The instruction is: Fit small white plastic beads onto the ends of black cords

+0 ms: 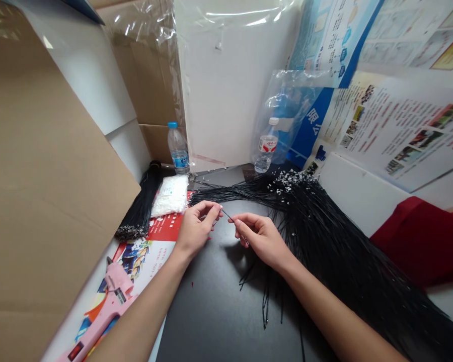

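Observation:
Between my two hands runs one thin black wire (227, 215), held above the dark tabletop (211, 311). My left hand (201, 223) pinches its end, where a tiny whitish piece shows at the fingertips. A little to the right, my right hand (259, 235) grips the same wire between thumb and forefinger. Beside my right arm lies a large heap of black wires (324, 241), with many small white end pieces (292, 178) at its far end. More black wires (234, 192) stretch across the table behind my hands.
A pink glue gun (109, 306) lies at the left on printed sheets. Behind it are a bundle of black wires (143, 201) and a bag of small white pieces (170, 195). Two bottles (178, 148) (266, 148) stand at the back. A cardboard panel (53, 166) rises at left.

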`<act>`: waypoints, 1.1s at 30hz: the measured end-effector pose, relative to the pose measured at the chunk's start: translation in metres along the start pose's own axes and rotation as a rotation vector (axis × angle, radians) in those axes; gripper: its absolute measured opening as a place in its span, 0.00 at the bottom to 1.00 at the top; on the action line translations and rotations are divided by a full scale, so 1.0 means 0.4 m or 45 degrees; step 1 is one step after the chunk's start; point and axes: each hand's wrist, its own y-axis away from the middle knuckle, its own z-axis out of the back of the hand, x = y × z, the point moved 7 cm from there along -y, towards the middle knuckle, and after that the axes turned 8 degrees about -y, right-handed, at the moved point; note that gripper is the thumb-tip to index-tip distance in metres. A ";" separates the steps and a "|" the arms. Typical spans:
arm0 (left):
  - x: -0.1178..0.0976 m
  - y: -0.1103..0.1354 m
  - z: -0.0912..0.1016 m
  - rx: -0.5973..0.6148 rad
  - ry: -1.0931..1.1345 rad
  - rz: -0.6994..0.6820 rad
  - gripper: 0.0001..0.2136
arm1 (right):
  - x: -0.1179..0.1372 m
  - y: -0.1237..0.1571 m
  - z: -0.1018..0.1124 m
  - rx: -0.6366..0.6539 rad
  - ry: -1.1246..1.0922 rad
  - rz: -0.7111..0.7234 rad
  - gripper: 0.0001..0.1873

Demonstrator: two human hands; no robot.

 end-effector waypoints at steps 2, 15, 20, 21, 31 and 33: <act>0.004 -0.004 0.004 -0.020 0.066 0.025 0.13 | -0.001 0.000 0.000 0.000 0.012 -0.002 0.19; 0.023 -0.001 -0.009 0.016 0.212 0.157 0.15 | 0.004 0.001 -0.004 -0.017 0.035 0.001 0.17; 0.016 0.004 -0.024 0.057 0.207 0.142 0.15 | 0.011 0.004 -0.004 -0.064 0.154 0.072 0.16; 0.013 0.006 -0.026 0.065 0.207 0.142 0.16 | 0.013 0.005 -0.003 -0.081 0.186 0.087 0.16; -0.003 0.020 -0.040 0.115 0.240 0.197 0.17 | 0.036 0.015 0.003 -0.245 0.296 0.240 0.14; -0.004 0.022 -0.043 0.125 0.239 0.193 0.17 | 0.039 0.017 0.005 -0.271 0.315 0.266 0.13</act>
